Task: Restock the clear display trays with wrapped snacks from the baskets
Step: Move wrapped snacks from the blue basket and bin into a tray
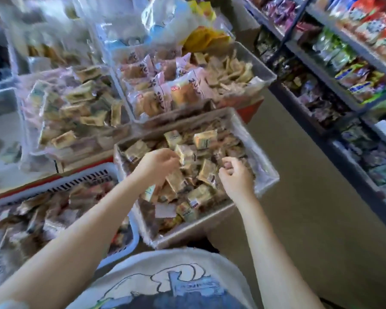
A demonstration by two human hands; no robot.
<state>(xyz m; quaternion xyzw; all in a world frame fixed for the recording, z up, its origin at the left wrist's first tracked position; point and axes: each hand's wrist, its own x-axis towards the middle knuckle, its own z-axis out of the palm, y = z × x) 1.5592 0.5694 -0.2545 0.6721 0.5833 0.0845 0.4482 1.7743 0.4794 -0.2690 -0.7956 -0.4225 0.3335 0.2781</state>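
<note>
A clear display tray (196, 230) in front of me is heaped with tan wrapped snacks (202, 192). Above its left part, my left hand (156, 163) pinches one tan wrapped snack (184, 155) at the fingertips. My right hand (234, 175) hovers over the tray's right part with loosely curled fingers, and I see nothing in it. To the left of the tray stands a white slotted basket (83, 175) holding brown wrapped snacks (54, 210). The whole view is motion-blurred.
Two more clear trays of wrapped snacks stand behind, one at the left (31, 121) and one at the right (261, 68). Plastic bags (165, 21) are piled at the back. Shelves of packaged goods (343, 70) line the right side, with floor (288, 175) between.
</note>
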